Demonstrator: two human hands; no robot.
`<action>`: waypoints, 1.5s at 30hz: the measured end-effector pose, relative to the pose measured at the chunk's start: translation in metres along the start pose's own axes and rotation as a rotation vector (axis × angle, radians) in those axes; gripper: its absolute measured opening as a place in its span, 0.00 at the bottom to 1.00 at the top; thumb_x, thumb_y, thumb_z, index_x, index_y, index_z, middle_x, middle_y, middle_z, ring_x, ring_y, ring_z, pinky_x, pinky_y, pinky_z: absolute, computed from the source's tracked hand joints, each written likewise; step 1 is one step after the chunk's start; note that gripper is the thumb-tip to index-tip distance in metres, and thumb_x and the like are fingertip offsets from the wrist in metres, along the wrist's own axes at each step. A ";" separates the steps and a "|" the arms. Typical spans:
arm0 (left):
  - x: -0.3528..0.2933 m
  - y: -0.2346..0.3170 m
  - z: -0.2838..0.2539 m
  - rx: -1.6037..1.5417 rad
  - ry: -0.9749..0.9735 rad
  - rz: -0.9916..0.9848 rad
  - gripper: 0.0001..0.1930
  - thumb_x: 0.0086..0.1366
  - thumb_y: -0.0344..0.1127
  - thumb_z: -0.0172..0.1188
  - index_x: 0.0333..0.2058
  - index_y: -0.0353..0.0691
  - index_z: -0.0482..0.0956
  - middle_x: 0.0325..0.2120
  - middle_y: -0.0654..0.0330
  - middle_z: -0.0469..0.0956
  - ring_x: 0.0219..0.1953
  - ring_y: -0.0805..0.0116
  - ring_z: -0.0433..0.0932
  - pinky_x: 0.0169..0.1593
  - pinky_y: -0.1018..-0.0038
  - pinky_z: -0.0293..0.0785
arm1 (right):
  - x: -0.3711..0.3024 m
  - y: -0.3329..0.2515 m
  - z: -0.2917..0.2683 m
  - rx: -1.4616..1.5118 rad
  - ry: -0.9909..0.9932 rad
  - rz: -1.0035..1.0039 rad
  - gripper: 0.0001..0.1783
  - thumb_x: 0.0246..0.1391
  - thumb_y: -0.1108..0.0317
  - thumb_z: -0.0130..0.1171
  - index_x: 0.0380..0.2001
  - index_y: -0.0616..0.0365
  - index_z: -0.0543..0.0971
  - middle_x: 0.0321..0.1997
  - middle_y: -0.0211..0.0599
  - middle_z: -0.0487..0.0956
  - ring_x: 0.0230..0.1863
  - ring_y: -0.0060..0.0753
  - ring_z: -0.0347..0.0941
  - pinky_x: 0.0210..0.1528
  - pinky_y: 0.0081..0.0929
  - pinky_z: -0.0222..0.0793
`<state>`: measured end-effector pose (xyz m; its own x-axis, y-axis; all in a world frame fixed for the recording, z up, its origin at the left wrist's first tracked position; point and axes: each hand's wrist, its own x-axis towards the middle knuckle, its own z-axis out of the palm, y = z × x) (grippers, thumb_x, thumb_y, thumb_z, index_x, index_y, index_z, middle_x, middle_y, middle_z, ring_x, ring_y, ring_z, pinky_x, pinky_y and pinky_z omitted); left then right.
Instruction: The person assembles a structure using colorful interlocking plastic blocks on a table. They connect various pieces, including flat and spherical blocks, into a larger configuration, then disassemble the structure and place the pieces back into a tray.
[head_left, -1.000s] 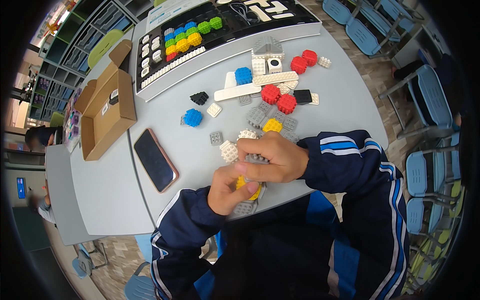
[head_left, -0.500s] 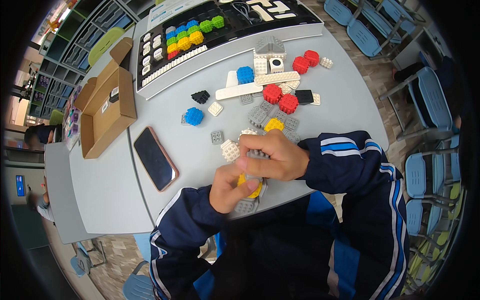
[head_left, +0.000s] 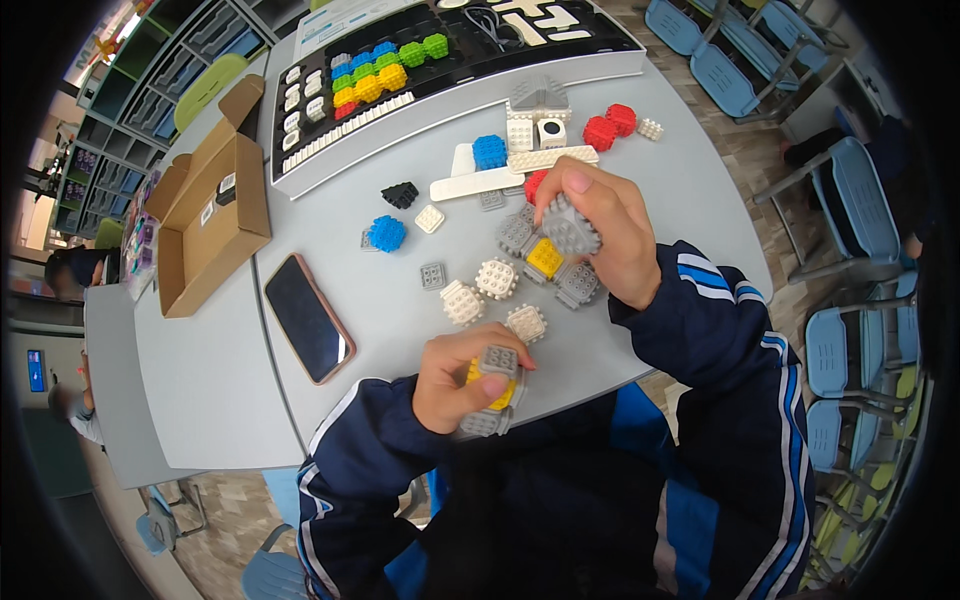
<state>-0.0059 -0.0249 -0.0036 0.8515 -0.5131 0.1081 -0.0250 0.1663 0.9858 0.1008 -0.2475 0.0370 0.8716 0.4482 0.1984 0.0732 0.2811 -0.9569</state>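
Since a moment ago the right hand (head_left: 600, 235) has lifted away from the left one and swung out over the loose blocks in the middle of the round grey table (head_left: 200, 390). It now pinches a grey studded plastic cube (head_left: 571, 227) between thumb and fingers, held up just above the pile. Earlier both hands were pressed together near the table edge, working on one piece; now they are well apart.

Close to the person's chest, the left hand (head_left: 462, 385) is wrapped around a small yellow-and-grey block assembly (head_left: 492, 385), with a grey square tile showing on top and another grey piece at its lower end. To my eye, the assembly is being kept steady while a fresh part is fetched for it.

Below the raised cube lie a yellow studded cube (head_left: 545, 257), several grey ones and three cream studded cubes (head_left: 495, 278). Further off sit a blue studded cube (head_left: 386, 233), a long white plastic beam (head_left: 490, 183) and two red cubes (head_left: 610, 127). A black smartphone with a copper-coloured rim (head_left: 307, 317) rests to the left, beside an open brown cardboard box (head_left: 205, 225). A black sorting tray of coloured blocks (head_left: 400, 75) fills the far side.
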 end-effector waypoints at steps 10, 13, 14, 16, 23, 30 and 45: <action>0.004 -0.009 -0.006 -0.717 0.107 -0.197 0.31 0.66 0.50 0.57 0.59 0.33 0.68 0.42 0.59 0.75 0.42 0.68 0.74 0.51 0.71 0.70 | 0.016 0.042 0.000 -0.988 0.027 -0.267 0.18 0.60 0.60 0.62 0.49 0.58 0.76 0.41 0.43 0.76 0.44 0.41 0.70 0.47 0.34 0.66; 0.005 0.003 0.003 -0.504 0.178 -0.217 0.33 0.63 0.44 0.61 0.63 0.33 0.65 0.47 0.59 0.73 0.47 0.68 0.72 0.55 0.71 0.67 | 0.015 0.042 0.001 -1.016 0.017 -0.224 0.21 0.60 0.60 0.62 0.52 0.58 0.75 0.44 0.44 0.76 0.50 0.46 0.69 0.52 0.37 0.66; 0.007 0.006 0.005 -0.492 0.196 -0.237 0.36 0.60 0.44 0.62 0.63 0.33 0.64 0.46 0.58 0.72 0.44 0.68 0.72 0.49 0.72 0.68 | 0.015 0.046 0.001 -1.024 0.024 -0.247 0.22 0.60 0.60 0.62 0.53 0.59 0.75 0.44 0.44 0.76 0.50 0.46 0.69 0.54 0.37 0.66; 0.010 0.009 0.008 -0.470 0.233 -0.281 0.41 0.54 0.45 0.65 0.64 0.33 0.62 0.44 0.58 0.71 0.39 0.68 0.72 0.39 0.74 0.70 | 0.015 0.048 0.000 -1.031 0.025 -0.270 0.23 0.60 0.61 0.62 0.56 0.59 0.74 0.45 0.45 0.76 0.52 0.48 0.70 0.56 0.37 0.66; 0.011 0.007 0.006 -0.463 0.300 -0.283 0.39 0.52 0.38 0.66 0.63 0.36 0.64 0.41 0.57 0.73 0.38 0.69 0.72 0.41 0.75 0.69 | 0.015 0.050 0.000 -0.901 0.101 -0.214 0.26 0.58 0.61 0.63 0.57 0.59 0.72 0.51 0.50 0.77 0.51 0.53 0.75 0.52 0.40 0.71; 0.006 -0.001 -0.003 -0.535 0.205 -0.222 0.29 0.56 0.31 0.65 0.57 0.41 0.67 0.44 0.61 0.74 0.43 0.72 0.74 0.47 0.75 0.69 | 0.016 0.050 -0.002 -1.015 0.016 -0.259 0.25 0.58 0.60 0.63 0.55 0.60 0.74 0.50 0.51 0.77 0.50 0.51 0.75 0.51 0.40 0.72; 0.013 -0.004 0.008 -0.321 0.355 -0.248 0.33 0.58 0.39 0.64 0.61 0.37 0.66 0.47 0.56 0.76 0.46 0.70 0.74 0.47 0.74 0.70 | 0.016 0.053 -0.003 -1.245 -0.072 -0.289 0.24 0.63 0.56 0.56 0.56 0.61 0.76 0.40 0.46 0.76 0.45 0.45 0.72 0.48 0.38 0.68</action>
<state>0.0008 -0.0386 -0.0050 0.9376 -0.2626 -0.2279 0.3133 0.3538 0.8813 0.1198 -0.2278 -0.0109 0.7232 0.5594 0.4050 0.6906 -0.5878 -0.4213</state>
